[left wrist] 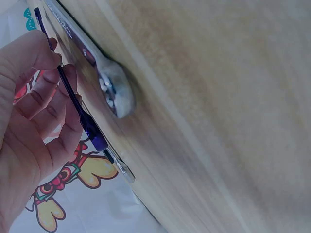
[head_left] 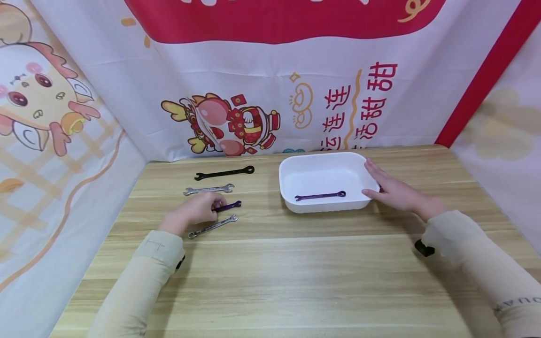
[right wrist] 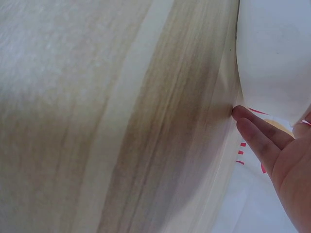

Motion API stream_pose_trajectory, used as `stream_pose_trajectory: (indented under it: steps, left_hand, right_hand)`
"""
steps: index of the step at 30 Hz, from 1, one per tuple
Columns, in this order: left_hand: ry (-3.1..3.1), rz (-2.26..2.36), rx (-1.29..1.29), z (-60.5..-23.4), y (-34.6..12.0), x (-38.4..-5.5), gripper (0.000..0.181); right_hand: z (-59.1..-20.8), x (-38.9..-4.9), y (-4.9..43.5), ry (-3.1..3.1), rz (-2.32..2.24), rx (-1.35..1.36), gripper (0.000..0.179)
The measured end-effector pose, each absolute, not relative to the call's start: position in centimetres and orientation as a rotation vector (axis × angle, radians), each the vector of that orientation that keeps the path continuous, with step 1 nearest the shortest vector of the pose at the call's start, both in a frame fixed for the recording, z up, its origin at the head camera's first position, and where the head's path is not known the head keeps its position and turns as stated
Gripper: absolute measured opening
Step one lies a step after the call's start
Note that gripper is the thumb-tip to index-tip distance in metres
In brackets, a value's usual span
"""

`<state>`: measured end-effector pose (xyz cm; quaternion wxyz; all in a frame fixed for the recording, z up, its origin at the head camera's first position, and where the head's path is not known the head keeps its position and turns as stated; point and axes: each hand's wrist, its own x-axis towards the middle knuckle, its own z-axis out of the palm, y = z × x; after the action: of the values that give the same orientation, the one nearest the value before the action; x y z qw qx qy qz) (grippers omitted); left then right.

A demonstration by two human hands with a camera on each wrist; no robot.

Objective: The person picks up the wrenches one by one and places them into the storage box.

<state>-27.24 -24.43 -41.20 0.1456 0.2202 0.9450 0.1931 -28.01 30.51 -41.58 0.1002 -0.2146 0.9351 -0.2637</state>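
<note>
- The left hand (head_left: 198, 209) was clamped on the purple wrench (head_left: 230, 206), thumb and forefinger pinching its shaft, the other fingers loosely bent beside it
- The left forearm (head_left: 135, 281) slanted forward and inward from the near left
- The purple wrench sat between the far silver wrench (head_left: 209, 189) and the near silver wrench (head_left: 213, 227), one end pointing right; whether it touched the table (head_left: 296, 281) could not be told
- The right hand (head_left: 393, 190) lay at the right end of the bin (head_left: 325, 206), fingers straight, thumb apart from them at the rim
- The right forearm (head_left: 477, 253) slanted forward and leftward from the near right
- The bin stood upright, well apart from the left hand, with a second purple wrench (head_left: 320, 196) inside
- The black wrench (head_left: 224, 173) lay farthest back
- A printed cloth (head_left: 262, 65) hung behind
</note>
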Motion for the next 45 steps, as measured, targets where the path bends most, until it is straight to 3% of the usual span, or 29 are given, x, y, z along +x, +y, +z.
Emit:
stream_pose_trajectory:
  steps: [13,32,45]
  left_hand:
    - [2.737,0.614,0.590,-40.9,-24.7,-27.4,0.042]
    - [2.708,0.756,0.517,-39.7,-23.1,-27.3,0.065]
    - [2.694,0.733,0.606,-39.3,-20.9,-27.7,0.060]
  right_hand:
    - [-41.4,-27.8,30.4,2.755,-0.771,-0.625,0.092]
    - [-41.2,-27.9,30.4,2.751,-0.769,-0.625,0.093]
    - [-41.5,-28.0,30.4,2.764,-0.758,-0.622,0.092]
